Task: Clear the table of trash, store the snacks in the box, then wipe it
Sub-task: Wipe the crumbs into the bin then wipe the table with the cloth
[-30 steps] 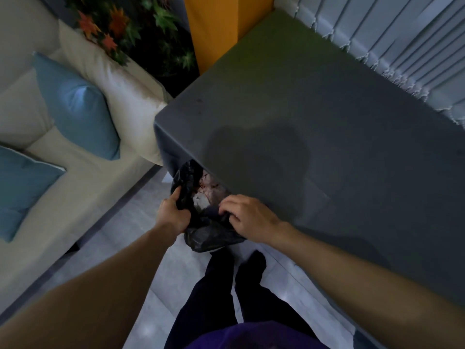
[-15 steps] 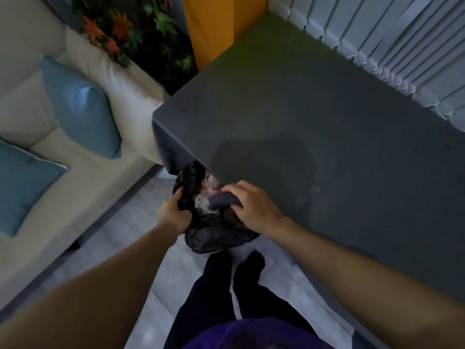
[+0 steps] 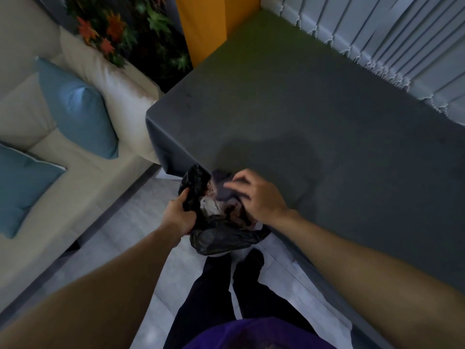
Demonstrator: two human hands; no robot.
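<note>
— Where is the trash bag [image 3: 221, 238]?
— It hangs at the near corner of the grey surface [image 3: 327, 122], just off the edge and above the floor [image 3: 141, 238]. It is black, its mouth is open, and pale crumpled trash [image 3: 208, 206] shows inside.

— How is the left hand [image 3: 180, 217] placed?
— The arm reaches forward from the lower left. Its fingers [image 3: 185, 196] are curled round the bunched left rim of the bag, thumb uppermost.

— And the right hand [image 3: 259, 197]?
— It comes in from the right, knuckles up, over the bag's mouth. Its fingers [image 3: 239, 176] are bent and pinch a dark grey-blue thing [image 3: 222, 188] that is too blurred to name. That thing sits over the mouth, against the surface's corner.

— What is to the left?
— A cream sofa [image 3: 83, 172] with blue cushions [image 3: 75, 109].
</note>
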